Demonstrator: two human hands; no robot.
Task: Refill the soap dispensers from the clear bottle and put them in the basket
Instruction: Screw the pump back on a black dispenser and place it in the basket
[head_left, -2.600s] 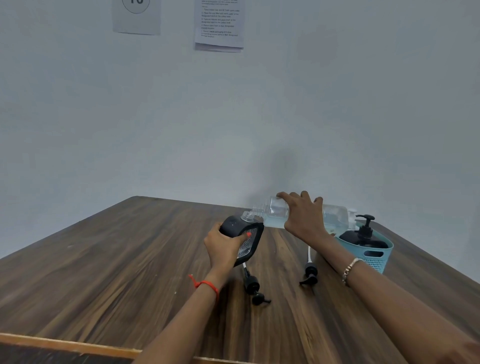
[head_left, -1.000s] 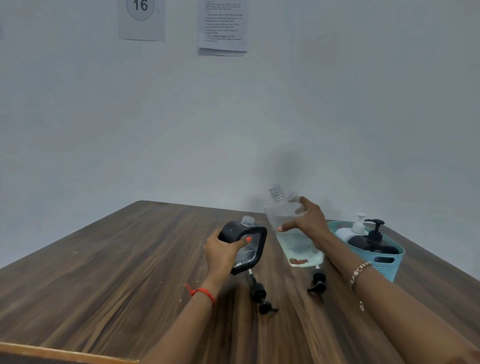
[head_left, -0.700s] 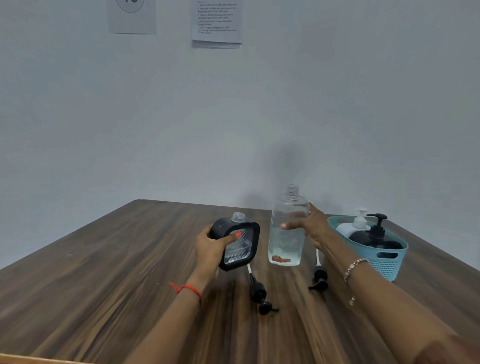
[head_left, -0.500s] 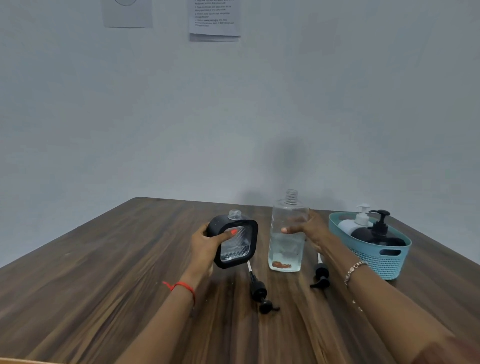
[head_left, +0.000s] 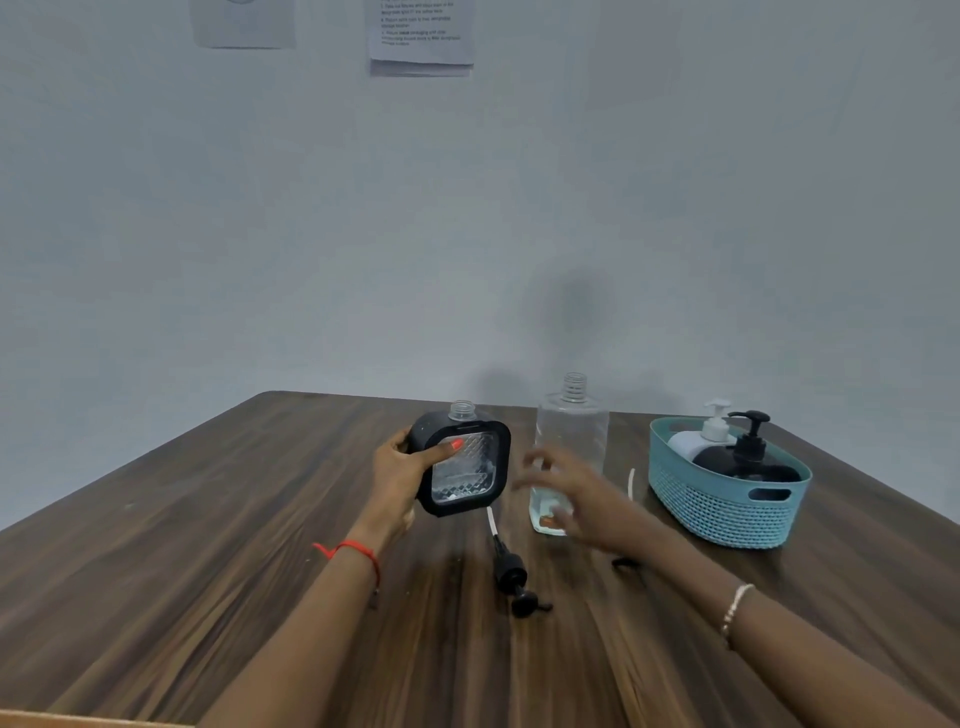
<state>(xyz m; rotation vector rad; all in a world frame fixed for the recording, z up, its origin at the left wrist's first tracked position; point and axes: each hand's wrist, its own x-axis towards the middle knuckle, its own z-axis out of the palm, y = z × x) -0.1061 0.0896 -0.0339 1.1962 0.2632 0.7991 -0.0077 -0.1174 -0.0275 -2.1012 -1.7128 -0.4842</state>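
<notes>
Black and square, the plastic soap dispenser (head_left: 462, 467) with a clear faceted window sat in the left hand (head_left: 402, 478), raised off the brown wood-grain table (head_left: 208, 545) and tipped slightly, its threaded neck bare. We saw that hand grasping it from the left side, thumb laid across the window and fingers wrapped behind.

Just to its right the tall clear plastic bottle (head_left: 570, 447) stood upright on the table, uncapped, with a little liquid at the bottom. The right hand (head_left: 566, 488) hung in front of the bottle's lower half, blurred, fingers spread loosely and holding nothing. We could not tell whether it touched the bottle.

Below the dispenser a black pump head with a white tube (head_left: 511, 571) lay on the table. A second pump (head_left: 626, 563) was mostly hidden behind the right forearm.

Further right stood the teal woven plastic basket (head_left: 727, 512), holding a white pump dispenser (head_left: 701, 441) and a black pump dispenser (head_left: 750, 462). A red thread (head_left: 348, 548) circled the left wrist, a beaded bracelet (head_left: 735, 608) the right.
</notes>
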